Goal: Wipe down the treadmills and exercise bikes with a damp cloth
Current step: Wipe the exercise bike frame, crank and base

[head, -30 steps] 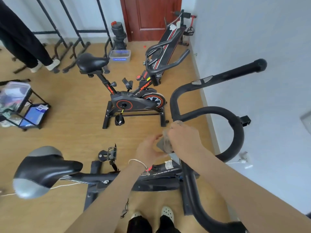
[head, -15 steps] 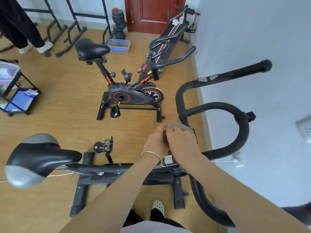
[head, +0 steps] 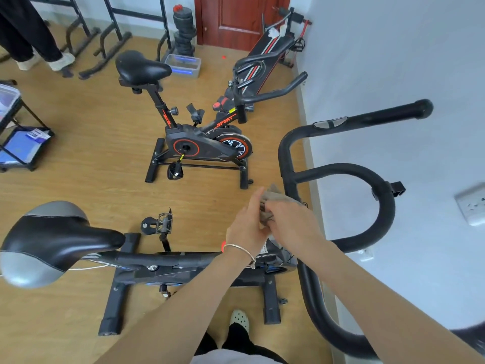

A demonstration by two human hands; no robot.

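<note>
Both hands meet in front of the near exercise bike [head: 170, 261], just beside the upright bend of its black handlebar [head: 285, 158]. Between them is a bunched grey cloth [head: 277, 198], held in the air close to the bar; whether it touches the bar cannot be told. The left hand [head: 245, 227] grips the cloth from the left with its thumb raised, and a thin bracelet [head: 240, 248] circles that wrist. The right hand [head: 291, 223] closes over the cloth from the right, fingers curled into the fabric. The bike's black and grey saddle [head: 52, 240] juts out at the lower left. Farther off on the wooden floor [head: 78, 127] stands a second exercise bike [head: 210, 144], black with red trim, and behind it a folding bench [head: 273, 46] near the dark red door [head: 236, 17]. Another person's legs [head: 26, 35] show at the top left. A wall socket [head: 472, 203] sits on the pale wall at right.
</note>
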